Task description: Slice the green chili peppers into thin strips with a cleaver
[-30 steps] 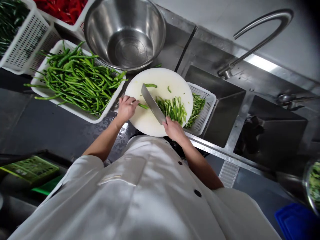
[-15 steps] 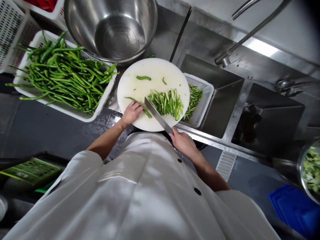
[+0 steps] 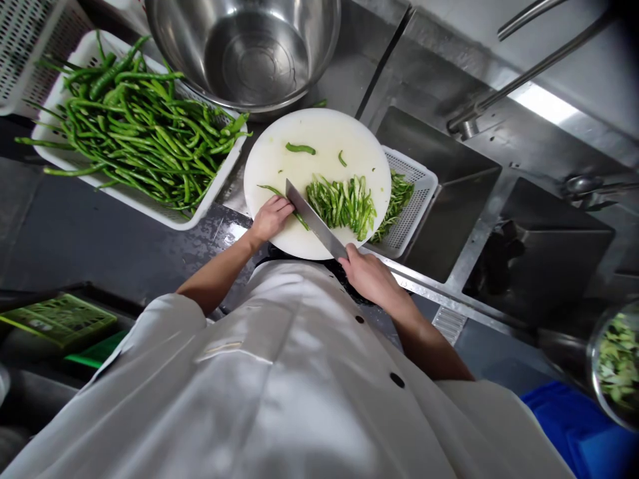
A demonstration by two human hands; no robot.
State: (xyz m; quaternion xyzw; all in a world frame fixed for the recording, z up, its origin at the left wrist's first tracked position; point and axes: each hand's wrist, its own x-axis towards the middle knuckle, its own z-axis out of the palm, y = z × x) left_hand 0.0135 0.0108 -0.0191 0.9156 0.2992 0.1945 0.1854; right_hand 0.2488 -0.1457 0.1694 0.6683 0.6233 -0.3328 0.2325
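Note:
On a round white cutting board (image 3: 279,133), my left hand (image 3: 272,218) presses a long green chili pepper (image 3: 272,190) down, fingers curled over it. My right hand (image 3: 368,271) is wrapped round the handle of a kitchen knife (image 3: 319,226). The blade lies slantwise across the board, close beside my left fingertips and over the pepper. Right of the blade lies a row of sliced green peppers (image 3: 344,206). A short pepper piece (image 3: 300,148) and a smaller curved bit (image 3: 342,158) rest toward the far side of the board.
A white basket (image 3: 200,216) heaped with whole green chilies (image 3: 144,133) stands at left. Behind the board sits a large steel bowl (image 3: 259,60). Another white basket (image 3: 422,199) with cut peppers (image 3: 397,203) adjoins the board, beside a steel sink (image 3: 439,233) with a faucet (image 3: 529,73).
The camera view has shifted, so the surroundings sit slightly further right. The knife blade has come closer to my left fingers; both hands keep their holds.

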